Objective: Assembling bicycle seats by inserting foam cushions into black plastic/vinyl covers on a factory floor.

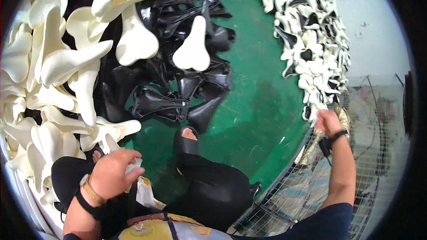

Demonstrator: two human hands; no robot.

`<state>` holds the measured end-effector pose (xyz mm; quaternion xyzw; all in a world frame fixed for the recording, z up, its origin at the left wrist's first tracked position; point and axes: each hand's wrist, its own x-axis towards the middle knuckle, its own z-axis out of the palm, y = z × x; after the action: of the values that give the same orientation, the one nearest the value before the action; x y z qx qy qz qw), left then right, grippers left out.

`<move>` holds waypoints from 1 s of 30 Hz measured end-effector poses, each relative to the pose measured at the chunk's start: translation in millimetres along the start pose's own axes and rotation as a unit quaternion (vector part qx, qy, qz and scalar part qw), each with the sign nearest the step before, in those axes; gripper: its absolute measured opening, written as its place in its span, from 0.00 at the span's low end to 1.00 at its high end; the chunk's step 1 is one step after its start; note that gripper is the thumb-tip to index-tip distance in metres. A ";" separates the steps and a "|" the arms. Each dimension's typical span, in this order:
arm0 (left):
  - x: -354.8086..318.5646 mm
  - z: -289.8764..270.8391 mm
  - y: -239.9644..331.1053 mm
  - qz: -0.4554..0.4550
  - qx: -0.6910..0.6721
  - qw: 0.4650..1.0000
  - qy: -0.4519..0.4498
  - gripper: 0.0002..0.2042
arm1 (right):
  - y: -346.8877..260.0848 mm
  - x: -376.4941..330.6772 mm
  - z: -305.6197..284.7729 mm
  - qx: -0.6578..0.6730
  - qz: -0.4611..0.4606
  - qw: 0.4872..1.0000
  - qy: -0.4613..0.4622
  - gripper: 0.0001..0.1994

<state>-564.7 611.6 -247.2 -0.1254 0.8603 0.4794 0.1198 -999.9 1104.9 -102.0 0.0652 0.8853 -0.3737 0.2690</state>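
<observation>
Saddle pads [192, 46] across my remote view
My left grip [111, 171] pinches a pale piece [134, 165]; I can't tell whether my right grip [328, 123], beside a pile [311, 69], is clenched.

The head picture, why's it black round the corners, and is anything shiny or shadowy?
In the head view, the fisheye lens leaves dark, rounded corners; also in the head view, glare spots dot the glossy black saddle shells, and darker patches, probably shadows, lie on the green floor.
</observation>
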 end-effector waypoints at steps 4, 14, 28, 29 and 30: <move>7.2 19.5 9.3 0.016 -0.114 0.993 -0.009 0.12 | -69.6 -63.7 111.4 0.155 -0.154 0.975 -0.043 0.14; -24.8 103.3 202.9 0.243 -0.297 0.879 -0.284 0.28 | -131.1 -233.1 160.7 0.445 -0.385 0.748 -0.306 0.20; -74.8 137.2 169.4 0.142 -0.312 0.896 -0.281 0.15 | 58.3 -334.7 249.6 0.300 -0.043 0.934 -0.189 0.16; -72.9 145.0 159.8 0.132 -0.321 0.895 -0.280 0.14 | 62.8 -342.0 258.4 0.243 -0.106 0.956 -0.126 0.13; -71.3 150.2 151.8 0.137 -0.324 0.894 -0.277 0.14 | 63.7 -354.8 262.2 0.169 -0.197 0.962 -0.089 0.10</move>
<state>-535.0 824.4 -180.1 0.0998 0.5980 0.7583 0.2396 -567.2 998.0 -106.7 -0.0991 0.7773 -0.5675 0.2529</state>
